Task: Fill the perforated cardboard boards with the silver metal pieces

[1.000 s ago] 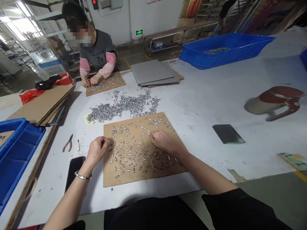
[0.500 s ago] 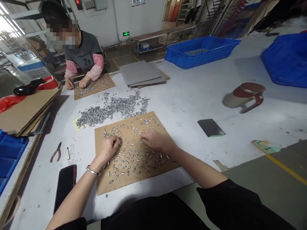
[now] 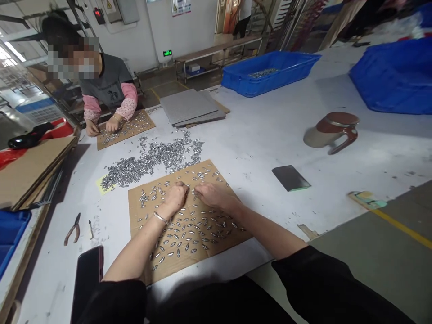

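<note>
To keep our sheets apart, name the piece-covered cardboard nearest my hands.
The near cardboard sheet, beneath your left hand and right hand; the far sheet lies before the co-worker.

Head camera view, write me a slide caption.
Left hand and right hand close together over a cardboard sheet strewn with small silvery pieces.

Plain black cloth dresses the person: the left sleeve (image 3: 116, 301) and the right sleeve (image 3: 326, 281) both end near the elbow, the right one loose and wide at its hem. The front of the garment (image 3: 216, 310) is black too. A slim, shiny, silver-coloured bracelet (image 3: 160, 218) rings the left wrist (image 3: 165, 212). The left hand (image 3: 176, 198) and right hand (image 3: 213, 196) are bare.
</note>
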{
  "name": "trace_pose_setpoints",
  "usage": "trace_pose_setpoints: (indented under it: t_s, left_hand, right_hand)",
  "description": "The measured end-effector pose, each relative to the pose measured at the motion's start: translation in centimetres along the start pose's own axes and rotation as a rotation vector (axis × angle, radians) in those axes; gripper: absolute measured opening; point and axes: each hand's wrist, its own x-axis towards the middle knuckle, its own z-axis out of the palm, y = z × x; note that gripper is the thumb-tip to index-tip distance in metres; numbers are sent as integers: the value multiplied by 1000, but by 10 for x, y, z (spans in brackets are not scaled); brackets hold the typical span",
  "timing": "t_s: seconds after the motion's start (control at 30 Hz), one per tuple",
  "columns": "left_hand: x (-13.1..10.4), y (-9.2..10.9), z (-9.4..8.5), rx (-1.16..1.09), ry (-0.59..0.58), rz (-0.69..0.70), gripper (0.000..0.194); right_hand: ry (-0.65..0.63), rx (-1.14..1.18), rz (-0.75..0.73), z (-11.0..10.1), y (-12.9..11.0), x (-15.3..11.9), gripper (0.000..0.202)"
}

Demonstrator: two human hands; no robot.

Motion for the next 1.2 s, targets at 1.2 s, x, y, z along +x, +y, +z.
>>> trace_pose_setpoints:
  t_s: [1.2]
  left_hand:
    - [-75,29,-4,-31,8,-206,28]
  right_hand:
    - [-105,-6,7,-13,-17,-41,18]
